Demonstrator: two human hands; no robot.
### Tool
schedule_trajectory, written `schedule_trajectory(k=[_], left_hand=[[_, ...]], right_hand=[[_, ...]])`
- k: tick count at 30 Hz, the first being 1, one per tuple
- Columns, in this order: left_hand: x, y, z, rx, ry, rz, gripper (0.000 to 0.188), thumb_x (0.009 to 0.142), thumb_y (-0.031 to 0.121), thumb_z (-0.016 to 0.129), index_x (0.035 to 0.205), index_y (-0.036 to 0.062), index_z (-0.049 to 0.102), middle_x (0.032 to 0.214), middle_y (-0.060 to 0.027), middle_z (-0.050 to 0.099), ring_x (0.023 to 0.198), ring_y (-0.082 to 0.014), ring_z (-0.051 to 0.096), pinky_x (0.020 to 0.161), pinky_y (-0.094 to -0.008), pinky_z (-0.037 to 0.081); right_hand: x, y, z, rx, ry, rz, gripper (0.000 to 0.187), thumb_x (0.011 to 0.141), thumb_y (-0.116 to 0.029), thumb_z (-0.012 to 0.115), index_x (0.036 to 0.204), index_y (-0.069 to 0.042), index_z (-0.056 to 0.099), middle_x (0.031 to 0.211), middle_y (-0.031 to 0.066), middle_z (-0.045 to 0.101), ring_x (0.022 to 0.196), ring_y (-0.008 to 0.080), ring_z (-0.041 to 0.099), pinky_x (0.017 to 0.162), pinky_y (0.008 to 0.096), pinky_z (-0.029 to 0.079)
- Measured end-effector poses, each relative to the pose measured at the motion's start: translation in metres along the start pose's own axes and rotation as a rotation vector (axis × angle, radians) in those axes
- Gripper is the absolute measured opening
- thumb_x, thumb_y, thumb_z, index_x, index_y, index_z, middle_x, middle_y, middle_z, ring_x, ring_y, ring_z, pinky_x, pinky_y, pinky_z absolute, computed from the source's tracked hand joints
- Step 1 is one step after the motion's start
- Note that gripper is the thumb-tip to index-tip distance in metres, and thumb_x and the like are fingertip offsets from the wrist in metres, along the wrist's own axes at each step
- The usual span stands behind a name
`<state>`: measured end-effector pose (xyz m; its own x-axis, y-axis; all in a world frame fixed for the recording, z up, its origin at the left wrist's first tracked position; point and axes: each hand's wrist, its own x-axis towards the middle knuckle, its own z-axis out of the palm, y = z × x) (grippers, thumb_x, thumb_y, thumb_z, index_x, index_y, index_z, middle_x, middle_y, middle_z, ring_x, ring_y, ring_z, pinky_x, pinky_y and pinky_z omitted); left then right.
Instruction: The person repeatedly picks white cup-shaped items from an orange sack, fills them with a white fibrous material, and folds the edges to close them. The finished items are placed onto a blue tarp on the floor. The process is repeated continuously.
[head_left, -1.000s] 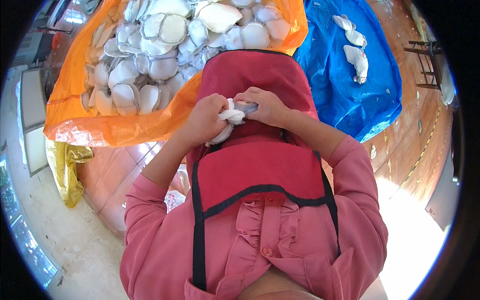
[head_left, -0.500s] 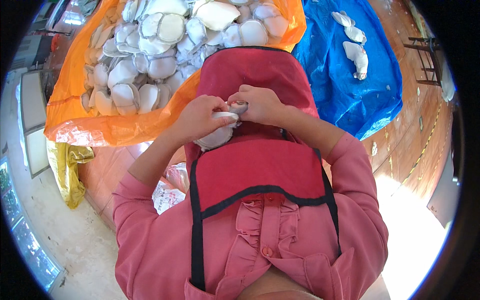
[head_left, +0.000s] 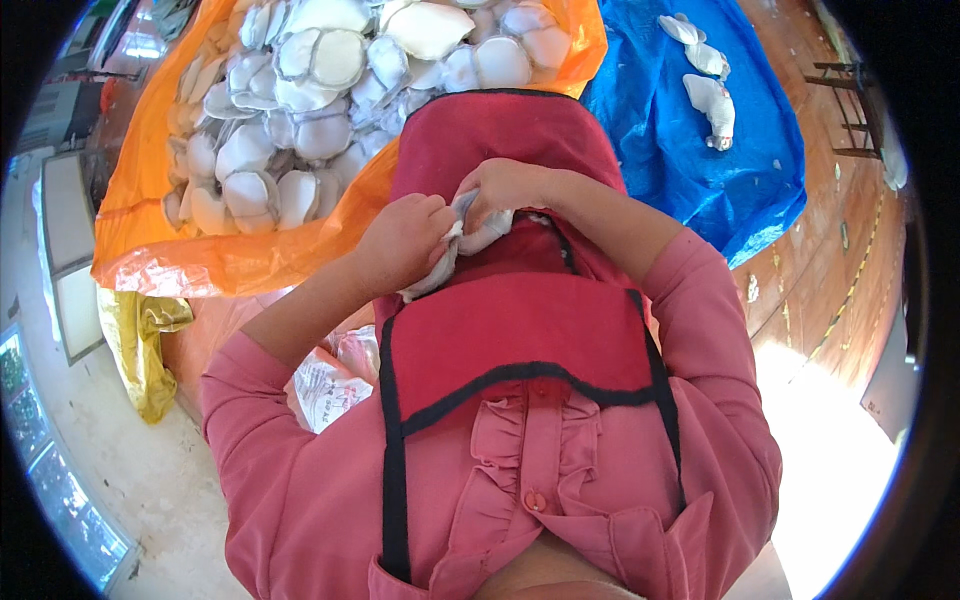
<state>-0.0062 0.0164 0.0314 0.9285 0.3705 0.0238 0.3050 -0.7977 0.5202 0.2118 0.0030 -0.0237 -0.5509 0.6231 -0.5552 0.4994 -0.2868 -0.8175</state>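
Observation:
Over the red apron (head_left: pixel 510 130) on my lap, both hands work on a small white sewn fabric piece (head_left: pixel 487 233). My left hand (head_left: pixel 405 242) is closed round its left part, and some white cloth hangs out below the fingers. My right hand (head_left: pixel 502 188) pinches its upper end, with the fingertips tucked into a fold. The cloth bends between the two hands. My fingers hide much of it, and I cannot tell whether it is one layer or several.
Ahead on the left, an orange sheet (head_left: pixel 250 262) bears a heap of white padded fabric pieces (head_left: pixel 325 135). A blue sheet (head_left: pixel 640 130) to the right holds a few white shaped pieces (head_left: pixel 712 105). A yellow bag (head_left: pixel 140 350) and a printed plastic bag (head_left: pixel 330 385) lie at left.
The fabric piece has been drawn out longer, and more white cloth now shows below my right hand. My left hand has turned over it, and my right fingers have curled downward.

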Motion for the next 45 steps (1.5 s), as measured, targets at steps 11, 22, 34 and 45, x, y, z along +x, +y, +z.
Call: schedule_trajectory(k=[11,22,34,45], left_hand=[[-0.016,-0.015,0.033,-0.242,0.391,-0.59,0.013,0.083,0.01,0.067,0.089,0.0038,0.058,0.08,-0.0082,0.063,0.068,-0.0235,0.06,0.064,-0.0333,0.049],[-0.038,-0.019,0.017,-1.534,0.133,-0.842,0.009,0.084,0.009,0.066,0.091,0.0041,0.063,0.085,-0.0015,0.064,0.074,-0.0091,0.059,0.067,-0.0241,0.047],[-0.043,0.007,0.008,-1.341,0.171,-0.726,0.027,0.082,0.003,0.066,0.107,0.0037,0.056,0.098,-0.0019,0.06,0.09,-0.0089,0.057,0.08,-0.0245,0.047],[-0.023,-0.023,0.031,-0.87,0.448,-0.694,0.008,0.089,0.004,0.062,0.09,0.0069,0.055,0.08,0.003,0.056,0.074,-0.0045,0.053,0.065,-0.0205,0.044]], right_hand=[[-0.013,0.022,0.023,0.32,0.121,-0.025,0.051,0.081,-0.034,0.072,0.122,-0.004,0.065,0.109,0.0108,0.069,0.097,0.0198,0.065,0.088,0.0319,0.05],[-0.021,0.023,0.061,0.112,0.579,-0.21,0.039,0.082,-0.037,0.071,0.109,-0.009,0.069,0.101,0.0113,0.071,0.094,0.0251,0.068,0.083,0.0367,0.051],[-0.016,0.034,0.065,0.405,0.646,-0.173,0.034,0.085,-0.031,0.07,0.112,-0.009,0.068,0.103,0.0109,0.07,0.096,0.0245,0.067,0.085,0.0351,0.05],[-0.027,0.027,0.045,0.216,0.44,-0.237,0.05,0.081,-0.035,0.073,0.119,-0.007,0.057,0.105,0.0166,0.066,0.099,0.0297,0.065,0.086,0.038,0.049]])
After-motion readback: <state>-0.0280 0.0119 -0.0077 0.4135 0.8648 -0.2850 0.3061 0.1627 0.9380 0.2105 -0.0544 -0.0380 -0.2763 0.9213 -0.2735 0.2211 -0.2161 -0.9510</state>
